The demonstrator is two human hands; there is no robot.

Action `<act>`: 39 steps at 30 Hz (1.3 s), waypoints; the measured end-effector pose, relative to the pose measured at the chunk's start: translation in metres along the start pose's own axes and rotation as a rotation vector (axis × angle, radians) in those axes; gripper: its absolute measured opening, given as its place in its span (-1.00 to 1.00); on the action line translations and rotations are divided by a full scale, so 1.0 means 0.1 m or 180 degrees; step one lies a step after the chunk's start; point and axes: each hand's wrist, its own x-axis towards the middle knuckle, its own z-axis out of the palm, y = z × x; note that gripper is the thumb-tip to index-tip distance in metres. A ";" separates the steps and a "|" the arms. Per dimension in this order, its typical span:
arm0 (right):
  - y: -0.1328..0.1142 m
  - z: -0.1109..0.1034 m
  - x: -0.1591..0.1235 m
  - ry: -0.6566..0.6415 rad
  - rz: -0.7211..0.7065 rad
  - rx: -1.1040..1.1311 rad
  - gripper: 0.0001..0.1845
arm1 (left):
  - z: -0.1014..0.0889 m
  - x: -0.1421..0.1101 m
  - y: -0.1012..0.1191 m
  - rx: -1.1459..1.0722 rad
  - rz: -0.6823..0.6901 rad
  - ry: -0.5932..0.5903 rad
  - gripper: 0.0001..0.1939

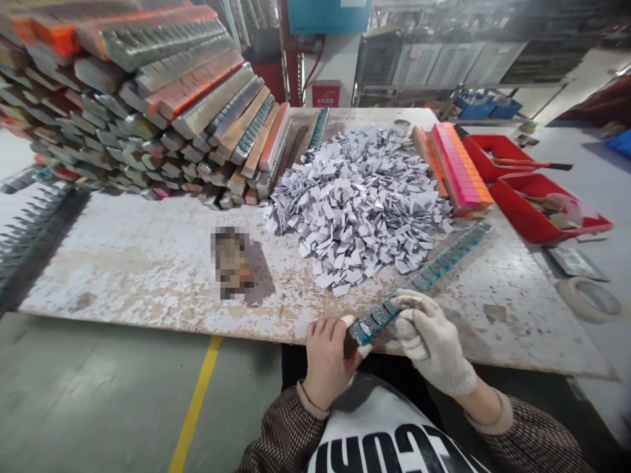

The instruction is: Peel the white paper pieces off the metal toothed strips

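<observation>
My left hand [328, 355] is closed around the near end of a long, narrow bar [446, 257] with teal edges and a row of dark segments. White covers sit on its thumb and a fingertip. A small white chip lies on the bar near those fingers. My right hand [431, 345], in a white knitted glove, is curled at the bar's middle, its fingertips against the edge; whatever it pinches is hidden. The bar slants away to the right, its far part low over the table. Beyond it spreads a heap of small white paper-like pieces [362, 197].
Many similar bars [197, 125] are stacked high at the back left of the worn white table [133, 263]. Pink and orange blocks [458, 167] stand right of the heap, beside red bins [535, 207]. A tape roll [589, 299] lies at right. A pixelated object [231, 263] stands left of centre.
</observation>
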 end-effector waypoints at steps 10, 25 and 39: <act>-0.17 0.48 0.15 -0.0405 -0.0611 -0.0375 -0.90 | -0.01 0.01 -0.07 0.0044 0.0161 0.0013 -0.78; -0.12 0.46 0.09 -0.0475 -0.0766 -0.0175 -0.91 | -0.02 0.00 0.01 -0.0029 -0.0041 -0.0160 -0.73; 0.19 0.03 0.00 0.0068 -0.0218 -0.0191 -0.95 | -0.15 0.90 -0.06 0.0310 0.0241 -0.0602 -0.70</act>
